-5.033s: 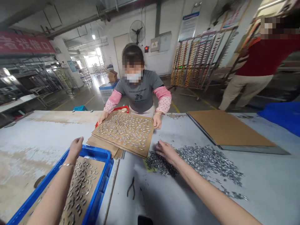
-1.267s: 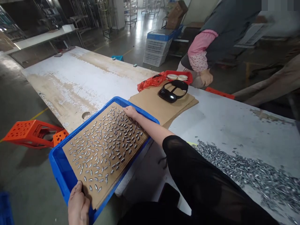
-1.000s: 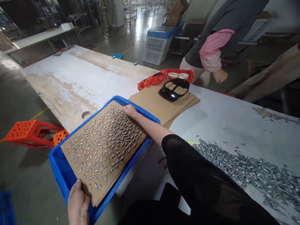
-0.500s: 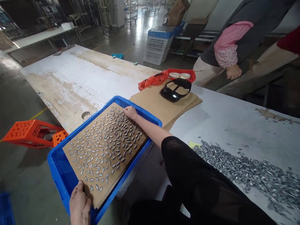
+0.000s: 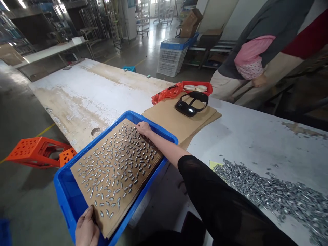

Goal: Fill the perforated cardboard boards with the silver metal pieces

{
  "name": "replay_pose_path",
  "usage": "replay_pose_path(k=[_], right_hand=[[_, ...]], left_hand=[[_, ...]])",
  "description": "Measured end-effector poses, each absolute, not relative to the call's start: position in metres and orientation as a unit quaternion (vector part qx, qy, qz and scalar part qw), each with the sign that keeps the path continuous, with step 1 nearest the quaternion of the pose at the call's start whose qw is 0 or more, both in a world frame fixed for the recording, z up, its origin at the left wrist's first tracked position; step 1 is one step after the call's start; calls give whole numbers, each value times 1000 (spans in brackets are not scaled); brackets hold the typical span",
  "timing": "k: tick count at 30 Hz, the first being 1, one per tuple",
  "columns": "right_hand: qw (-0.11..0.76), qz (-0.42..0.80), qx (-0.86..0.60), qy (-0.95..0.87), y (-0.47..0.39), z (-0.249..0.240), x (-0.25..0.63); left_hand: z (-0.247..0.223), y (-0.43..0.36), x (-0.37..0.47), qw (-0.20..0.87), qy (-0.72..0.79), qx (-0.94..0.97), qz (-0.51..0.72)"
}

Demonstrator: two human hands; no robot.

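A brown cardboard sheet (image 5: 102, 218) covered with small silvery metal pieces (image 5: 116, 165) lies on a stack inside a blue plastic crate (image 5: 60, 191). My left hand (image 5: 87, 227) is closed on the sheet's near left corner, thumb on top. At the far right corner, my right hand (image 5: 143, 128) has its fingers closed on the sheet's edge. The undersides of both grips are hidden.
A large heap of metal pieces (image 5: 269, 191) covers the table's right side. Behind the crate are cardboard sheets (image 5: 166, 116), a black headset (image 5: 191, 104) and a red tray (image 5: 210, 88). Orange stools (image 5: 28, 150) stand left; two people stand at the far right.
The view has tilted up slightly, so the table and crate appear lower. Both hands keep their places on the sheet. The person in pink sleeves has shifted a hand slightly.
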State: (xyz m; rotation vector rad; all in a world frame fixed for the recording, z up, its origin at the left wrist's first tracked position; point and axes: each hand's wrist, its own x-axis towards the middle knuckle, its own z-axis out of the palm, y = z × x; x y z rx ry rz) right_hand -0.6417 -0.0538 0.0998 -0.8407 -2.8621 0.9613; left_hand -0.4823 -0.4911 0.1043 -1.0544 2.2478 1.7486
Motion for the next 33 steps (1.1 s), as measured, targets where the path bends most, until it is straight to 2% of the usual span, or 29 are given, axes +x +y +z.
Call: replay_pose_path(k=[3,6,12,18,25,33], right_hand=[[-1,301,-267,-915,-49,107,-640],[10,292,-249,-923,-45,112,-628],[48,290,-204,-934,-46,103,-586],[107,367,-191,-904,-50,89,-578],[119,408,-210,-881,-47,78,-583],[118,463,-208,-853,-43,72,-589]], left_hand=[[119,-481,-479,72,692,-428,577],[127,-473,-479,39,677,-435,592],[114,-469,-479,-19,720,-406,563],[98,-469,-473,6,659,-411,630],[92,-473,-472,8,711,-352,609],[96,-463,-469,-20,654,-381,653]])
